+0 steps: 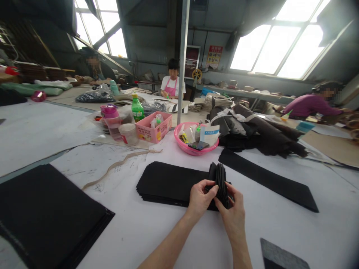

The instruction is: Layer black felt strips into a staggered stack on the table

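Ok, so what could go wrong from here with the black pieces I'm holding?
The upright bundle is pinched between the left hand and the right hand; if either grip loosens, its thin pieces could fan out or drop.

The black stack beside it has uneven layers at its left end, so a bump from the left hand might shift them further.
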Motion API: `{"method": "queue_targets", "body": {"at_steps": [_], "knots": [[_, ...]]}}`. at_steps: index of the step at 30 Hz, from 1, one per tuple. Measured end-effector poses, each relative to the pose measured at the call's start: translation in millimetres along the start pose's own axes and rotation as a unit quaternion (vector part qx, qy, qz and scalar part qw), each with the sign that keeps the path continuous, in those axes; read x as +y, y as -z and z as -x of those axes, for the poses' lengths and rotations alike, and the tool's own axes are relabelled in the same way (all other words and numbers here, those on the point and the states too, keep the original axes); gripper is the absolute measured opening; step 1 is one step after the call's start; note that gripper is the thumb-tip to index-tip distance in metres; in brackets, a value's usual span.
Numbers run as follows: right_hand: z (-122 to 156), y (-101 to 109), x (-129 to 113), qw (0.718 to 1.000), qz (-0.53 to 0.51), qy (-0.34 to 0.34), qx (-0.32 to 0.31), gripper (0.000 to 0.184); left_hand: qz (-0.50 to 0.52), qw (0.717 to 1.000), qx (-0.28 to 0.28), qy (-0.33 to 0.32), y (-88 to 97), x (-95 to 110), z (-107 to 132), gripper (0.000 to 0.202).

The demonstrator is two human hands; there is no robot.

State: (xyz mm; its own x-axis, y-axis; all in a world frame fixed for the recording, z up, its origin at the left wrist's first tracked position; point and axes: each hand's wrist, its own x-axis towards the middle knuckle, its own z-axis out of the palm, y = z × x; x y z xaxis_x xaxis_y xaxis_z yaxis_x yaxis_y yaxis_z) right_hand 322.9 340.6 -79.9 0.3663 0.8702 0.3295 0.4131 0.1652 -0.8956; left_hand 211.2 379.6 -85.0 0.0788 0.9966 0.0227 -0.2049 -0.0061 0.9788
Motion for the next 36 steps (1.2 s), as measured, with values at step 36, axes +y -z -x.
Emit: {"method": "queue_targets", "body": {"at_steps": [36], "knots": [[-1.1,2.0,7.3,0.996,-0.069,-0.054,0.015,0.041,-0.038,0.999,0.019,-0.014,-2.0,1.8,2.0,0.030]]}}
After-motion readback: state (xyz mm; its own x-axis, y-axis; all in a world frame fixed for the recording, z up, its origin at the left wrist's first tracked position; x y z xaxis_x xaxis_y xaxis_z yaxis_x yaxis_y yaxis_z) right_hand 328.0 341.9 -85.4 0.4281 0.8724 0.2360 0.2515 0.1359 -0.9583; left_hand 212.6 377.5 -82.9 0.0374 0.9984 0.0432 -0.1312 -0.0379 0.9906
